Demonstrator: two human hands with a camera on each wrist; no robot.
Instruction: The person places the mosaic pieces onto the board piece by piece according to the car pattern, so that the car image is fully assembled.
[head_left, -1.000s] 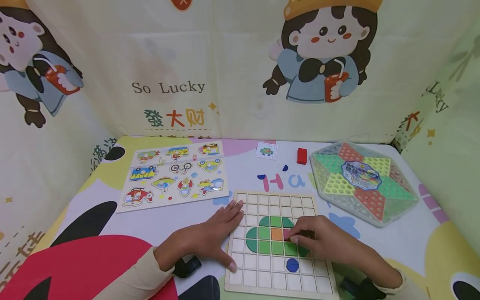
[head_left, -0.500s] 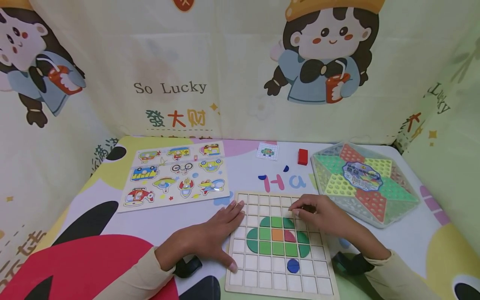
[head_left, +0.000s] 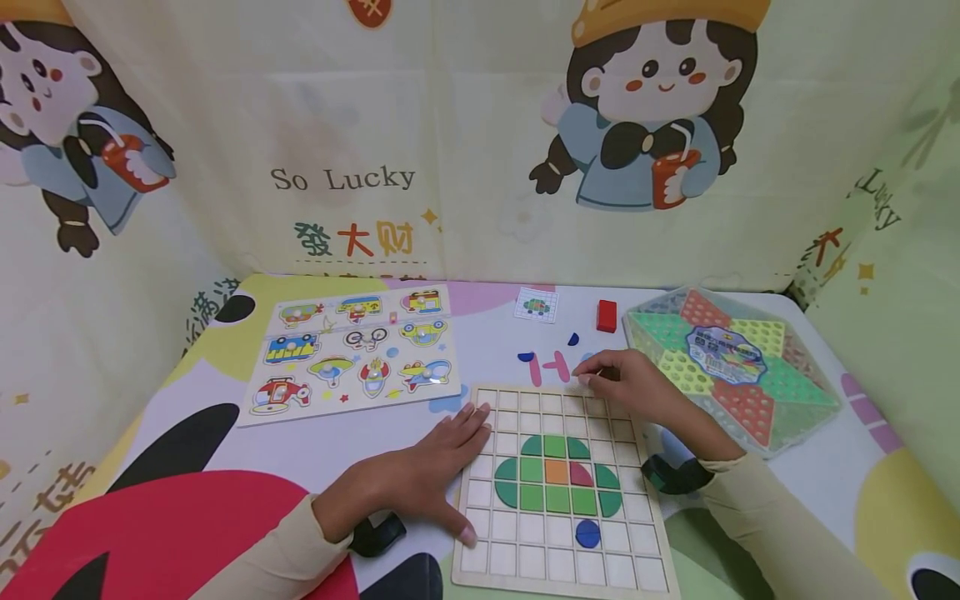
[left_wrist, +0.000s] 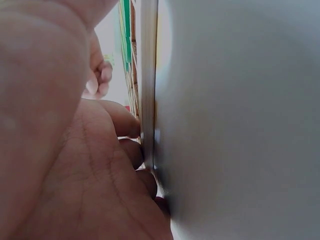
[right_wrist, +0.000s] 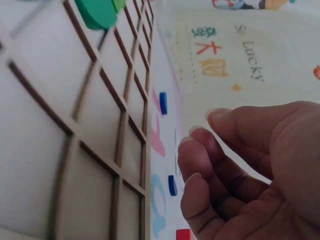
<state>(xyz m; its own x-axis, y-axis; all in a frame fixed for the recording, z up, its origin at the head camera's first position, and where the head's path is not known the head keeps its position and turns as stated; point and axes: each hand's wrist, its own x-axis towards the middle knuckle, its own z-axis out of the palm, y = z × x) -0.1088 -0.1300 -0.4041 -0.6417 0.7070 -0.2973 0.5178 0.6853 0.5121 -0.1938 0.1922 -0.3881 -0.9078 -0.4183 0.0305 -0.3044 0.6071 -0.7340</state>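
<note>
A wooden grid board lies on the table, with green square and rounded pieces, an orange square and a red quarter-round piece in its cells. Lower down, two blue half-circles form a disc. My left hand rests spread along the board's left edge, fingertips at its rim. Past the far right corner, my right hand hovers with loosely bent fingers and nothing between them; the right wrist view shows thumb and fingertips apart. Two loose blue half-circle pieces lie just beyond the board.
A small pattern card and a red block lie at the back. To the right sits a hexagonal clear case with coloured triangles. A vehicle puzzle board is on the left. A printed cloth hangs behind the table.
My right hand has left the red piece, which now shows in its cell, and moved away over the board to its far edge, near the loose blue pieces. My left hand stays put.
</note>
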